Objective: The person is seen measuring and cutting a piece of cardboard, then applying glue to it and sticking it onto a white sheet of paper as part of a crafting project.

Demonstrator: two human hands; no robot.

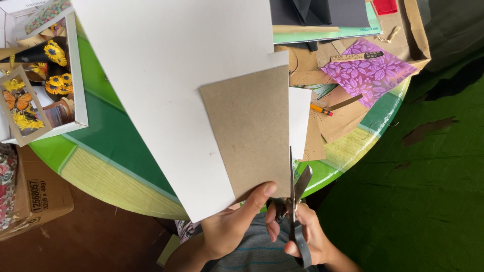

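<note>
My left hand (234,224) pinches the near edge of a brown cardboard piece (249,131) laid over a large white sheet (166,75), thumb on top. Both sheets are held above the round green table (111,146). My right hand (302,234) grips black-handled scissors (296,201). Their blades stand apart at the cardboard's right edge, near its bottom corner.
A white box (78,75) with paper sunflowers and a butterfly card sits at the table's left. Purple patterned paper (370,70), a pencil (321,109), brown paper scraps and dark sheets (322,12) lie at the right. A cardboard box (38,196) stands on the floor below left.
</note>
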